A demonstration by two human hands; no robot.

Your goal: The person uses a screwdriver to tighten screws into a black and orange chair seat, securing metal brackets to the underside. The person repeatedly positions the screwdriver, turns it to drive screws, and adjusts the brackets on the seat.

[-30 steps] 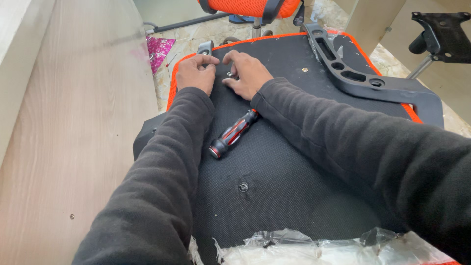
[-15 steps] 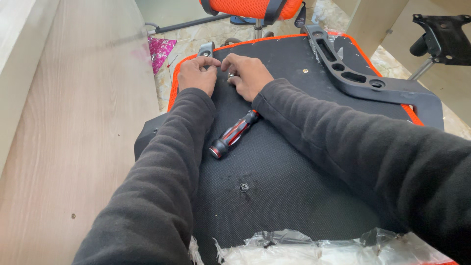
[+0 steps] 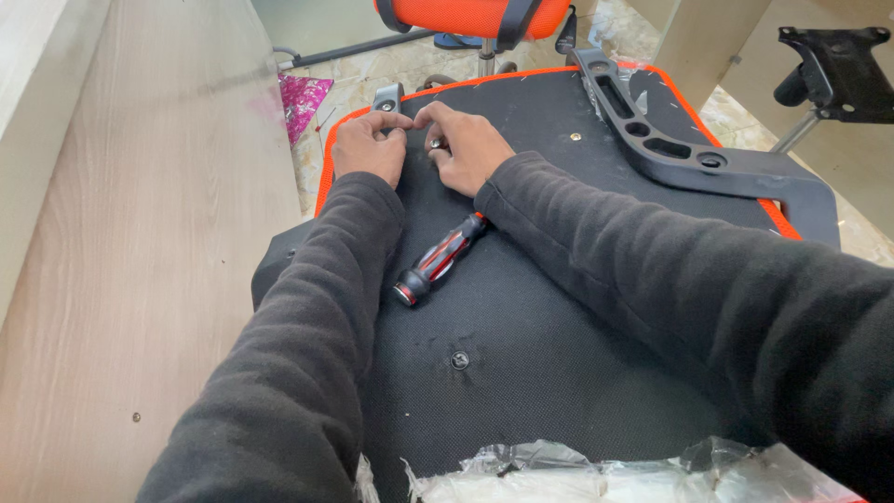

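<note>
While both hands rest knuckles-up on the black fabric underside of an upturned chair seat (image 3: 559, 354), the left hand (image 3: 368, 149) and the right hand (image 3: 470, 144) sit close together, fingertips nearly meeting; the left hand's fingers are curled, its index finger stretched toward the right hand; the right hand pinches a small metal bolt (image 3: 435, 143) between thumb and fingertips, pressed against the seat; whether the left hand grips anything cannot be told. Just beyond the left hand's knuckles, a small black bracket (image 3: 388, 96) stands at the seat's orange edge (image 3: 323, 182). Below the right wrist, between the two dark sleeves, a screwdriver (image 3: 438, 261) with a red, black and clear handle lies on the fabric, untouched, its shaft pointing up toward the right hand; nearer the person than the screwdriver, a screw head (image 3: 459, 360) sits sunk in the fabric. To the right of the right hand, a black plastic armrest frame (image 3: 689, 158) lies across the seat. Nearest the person, crumpled clear plastic wrap (image 3: 596, 470) covers the seat's near edge. Left of the left arm runs a pale wooden panel (image 3: 140, 242); beyond the hands an orange chair back (image 3: 470, 17) and a pink scrap (image 3: 303, 98) lie on the floor.
</note>
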